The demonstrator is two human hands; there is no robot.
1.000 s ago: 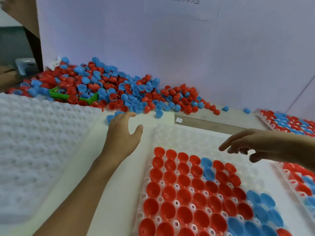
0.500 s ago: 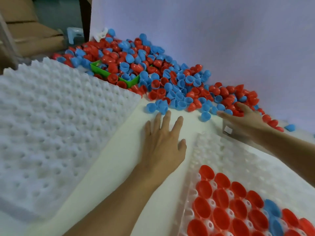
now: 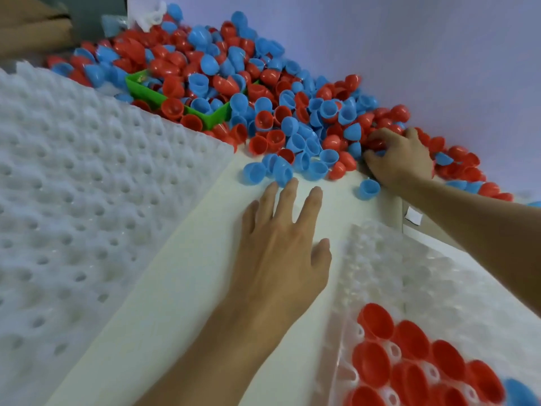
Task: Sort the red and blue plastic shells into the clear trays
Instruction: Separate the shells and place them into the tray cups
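Bare white board between stacked trays and tray; shell pile beyond

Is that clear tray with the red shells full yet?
Not full. The clear plastic tray holds red plastic shells only at its near end; its far pockets are bare.

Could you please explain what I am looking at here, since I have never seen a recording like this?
There is no machine: a person wears a camera on the head, looking down at their own two bare hands. The left hand lies flat with straight fingers on the white foam board, holding nothing. The right hand reaches into the big heap of red and blue plastic half-shells, fingers curled among the red ones; whether it has grasped one is unclear. A green plastic bin sits buried in the heap. At bottom right, the clear dimpled tray already holds rows of red shells. On the left is a stack of empty white dimpled trays.
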